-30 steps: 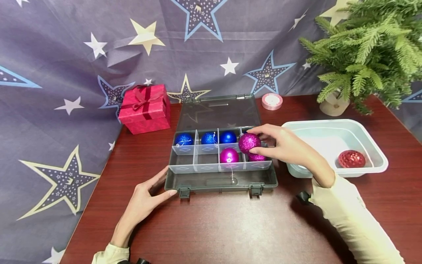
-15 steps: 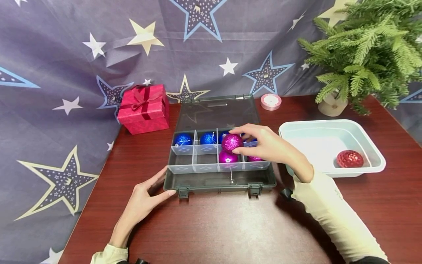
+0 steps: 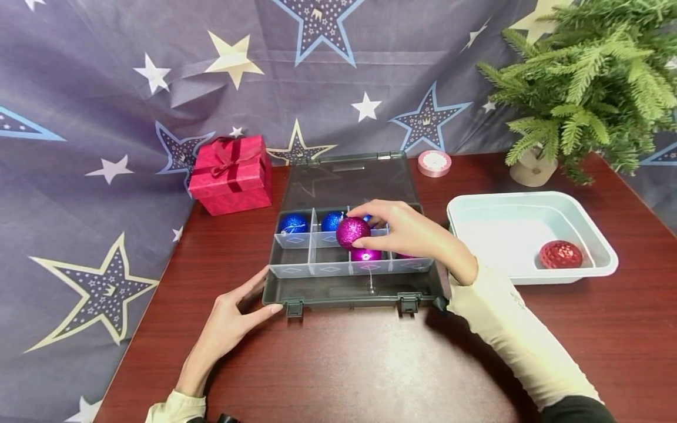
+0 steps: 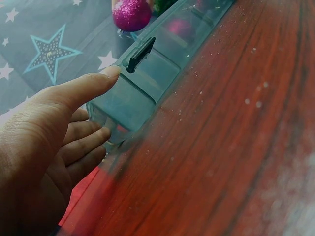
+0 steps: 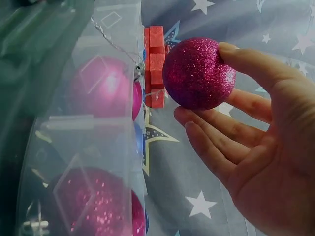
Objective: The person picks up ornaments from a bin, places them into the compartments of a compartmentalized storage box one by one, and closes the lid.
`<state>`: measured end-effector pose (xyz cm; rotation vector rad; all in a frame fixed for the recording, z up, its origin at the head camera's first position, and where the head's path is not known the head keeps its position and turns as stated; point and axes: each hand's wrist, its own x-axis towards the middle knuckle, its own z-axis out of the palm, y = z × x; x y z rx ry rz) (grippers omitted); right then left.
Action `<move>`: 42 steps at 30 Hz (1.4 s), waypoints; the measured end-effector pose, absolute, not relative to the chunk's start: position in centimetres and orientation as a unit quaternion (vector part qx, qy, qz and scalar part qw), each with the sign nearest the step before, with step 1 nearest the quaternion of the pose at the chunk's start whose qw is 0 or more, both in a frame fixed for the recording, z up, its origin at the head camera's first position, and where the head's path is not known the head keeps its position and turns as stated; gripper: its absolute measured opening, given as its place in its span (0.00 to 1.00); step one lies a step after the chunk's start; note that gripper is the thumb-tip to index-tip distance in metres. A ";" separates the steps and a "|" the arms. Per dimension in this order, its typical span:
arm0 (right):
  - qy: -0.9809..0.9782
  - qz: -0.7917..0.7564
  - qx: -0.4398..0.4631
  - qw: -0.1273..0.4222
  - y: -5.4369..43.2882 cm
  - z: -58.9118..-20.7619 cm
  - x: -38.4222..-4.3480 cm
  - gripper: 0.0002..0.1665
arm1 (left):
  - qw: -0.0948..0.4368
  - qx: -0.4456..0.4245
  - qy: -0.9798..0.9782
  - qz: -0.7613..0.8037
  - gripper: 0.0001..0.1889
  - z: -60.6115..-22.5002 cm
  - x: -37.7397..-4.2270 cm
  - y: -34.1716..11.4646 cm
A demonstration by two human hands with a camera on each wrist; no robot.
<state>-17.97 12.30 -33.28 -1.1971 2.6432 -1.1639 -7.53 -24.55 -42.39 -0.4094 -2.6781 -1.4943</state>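
In my right hand (image 3: 409, 232) I hold a glittery magenta Christmas bauble (image 3: 352, 233) between thumb and fingers, above the divided box. The right wrist view shows the same bauble (image 5: 199, 73) raised clear of the compartments. My left hand (image 3: 224, 323) touches the front left corner of the grey see-through plastic box (image 3: 344, 302), thumb at the front edge and fingers along the side. Blue baubles (image 3: 294, 224) sit in the back row. A shiny magenta bauble (image 3: 366, 255) lies in the front row, and a glittery magenta bauble (image 5: 98, 206) beside it is mostly hidden by my right hand.
The box lid (image 3: 349, 182) stands raised at the back. On the right is a white tub (image 3: 497, 235) with a red ornament (image 3: 561, 255). A red gift box (image 3: 231, 175), a ribbon roll (image 3: 435, 163) and a small artificial fir tree (image 3: 587, 88) stand along the back.
My right hand has carried the glittery magenta bauble leftward, from over the rightmost compartments to between the second and third columns. My left hand has stayed at the box corner.
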 end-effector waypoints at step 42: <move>0.879 -0.375 -0.295 0.001 19.4 -33.2 -15.0 0.27 | 0.020 -0.127 -0.866 -0.484 0.38 -42.6 -7.6 -24.6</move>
